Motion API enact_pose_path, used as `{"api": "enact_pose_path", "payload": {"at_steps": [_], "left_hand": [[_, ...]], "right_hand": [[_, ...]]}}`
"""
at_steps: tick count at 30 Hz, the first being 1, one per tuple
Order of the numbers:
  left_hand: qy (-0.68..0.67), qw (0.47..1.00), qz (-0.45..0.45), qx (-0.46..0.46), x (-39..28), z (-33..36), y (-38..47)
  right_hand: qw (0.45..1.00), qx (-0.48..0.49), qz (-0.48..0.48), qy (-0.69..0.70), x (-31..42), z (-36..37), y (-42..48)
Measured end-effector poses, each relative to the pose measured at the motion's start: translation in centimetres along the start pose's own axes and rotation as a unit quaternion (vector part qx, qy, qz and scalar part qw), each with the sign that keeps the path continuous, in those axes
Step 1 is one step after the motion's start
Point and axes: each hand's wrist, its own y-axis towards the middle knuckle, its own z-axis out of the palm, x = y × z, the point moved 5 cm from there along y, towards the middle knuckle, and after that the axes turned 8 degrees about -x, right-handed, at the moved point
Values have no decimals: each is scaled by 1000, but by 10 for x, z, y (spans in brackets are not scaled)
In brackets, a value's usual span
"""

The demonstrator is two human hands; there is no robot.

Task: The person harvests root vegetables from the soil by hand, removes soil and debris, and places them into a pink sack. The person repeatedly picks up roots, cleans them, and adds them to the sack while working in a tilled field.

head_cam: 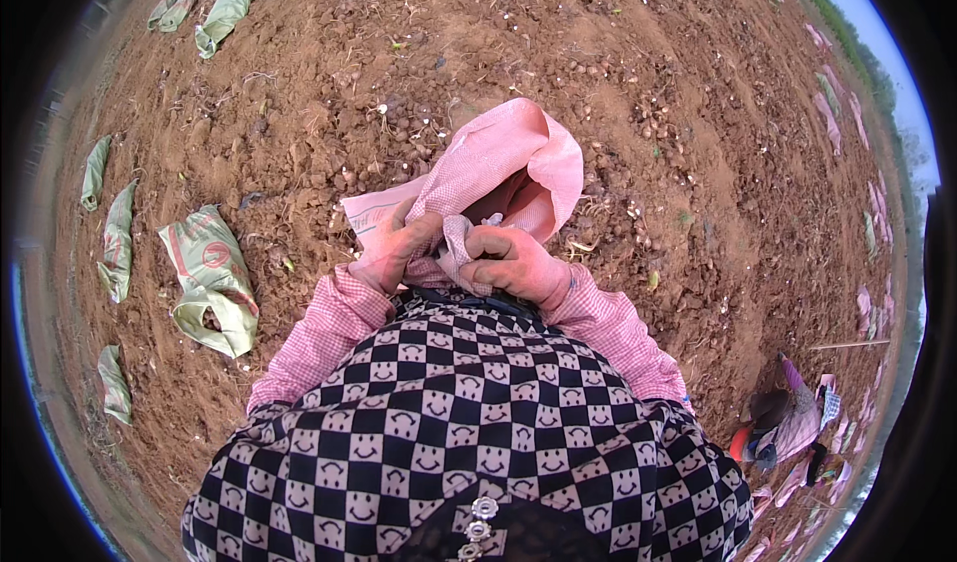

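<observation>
A pink woven sack [486, 158] is in front of my waist, its mouth gaping up and to the right with a dark inside. Both my hands wear dusty pinkish gloves and work close together at the near edge of the sack. My left hand [392, 244] grips a bunched, pale checked cloth [454, 252] with thumb and fingers. From the other side, my right hand [519, 263] has its fingers curled around the same bunch. Whether this cloth is part of the sack or a separate piece, I cannot tell. Fingers hide some of the folds.
Brown tilled soil [336, 99] is strewn with small roundish clumps or bulbs. A pale green woven sack [213, 270] lies at the left, with several more beyond. Pink sacks [828, 125] line the far right. Another person [796, 424] bends low at the lower right, near a thin stick [852, 344].
</observation>
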Motion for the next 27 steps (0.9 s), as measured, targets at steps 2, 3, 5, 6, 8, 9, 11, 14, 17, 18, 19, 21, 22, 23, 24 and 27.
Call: {"api": "enact_pose_path", "payload": {"at_steps": [2, 3, 5, 6, 8, 9, 11, 14, 17, 18, 19, 21, 22, 23, 24, 27], "left_hand": [[71, 997, -10, -13, 4, -1, 3], [113, 993, 7, -18, 4, -1, 4], [31, 994, 23, -103, 2, -13, 2], [-49, 989, 15, -141, 4, -18, 0], [-71, 982, 62, -163, 1, -26, -7], [-85, 978, 99, -162, -1, -29, -11], [-70, 974, 105, -190, 1, -36, -19], [-64, 970, 124, -200, 2, -42, -27], [-43, 967, 133, -214, 3, -45, -28], [-36, 968, 133, -209, 3, -45, -27], [-23, 967, 139, -212, 3, -45, -26], [-8, 964, 147, -219, 4, -47, -22], [-3, 962, 168, -214, 3, -47, -20], [7, 965, 159, -207, 4, -47, -17], [15, 968, 158, -196, 6, -46, -13], [7, 974, 152, -167, 5, -42, -4]], "right_hand": [[939, 88, -256, -212, 23, 25, -9], [920, 121, -275, -250, 22, 34, -12], [917, 83, -312, -235, 22, 31, -20], [929, 41, -313, -191, 24, 22, -25], [968, -107, -225, 22, 26, -17, -40], [955, -194, -121, 188, 22, -42, -56], [878, -311, -257, 257, 61, -105, -102], [815, -115, -462, 329, 140, -177, -208], [532, -670, -517, 20, 167, -250, -350], [462, -721, -516, -23, 173, -256, -384], [410, -767, -493, -29, 174, -258, -412], [372, -776, -510, 7, 173, -256, -447], [353, -790, -501, 8, 170, -251, -459], [339, -803, -489, 10, 166, -245, -469], [329, -816, -475, 11, 159, -239, -475], [305, -875, -373, 39, 119, -225, -489]]}}
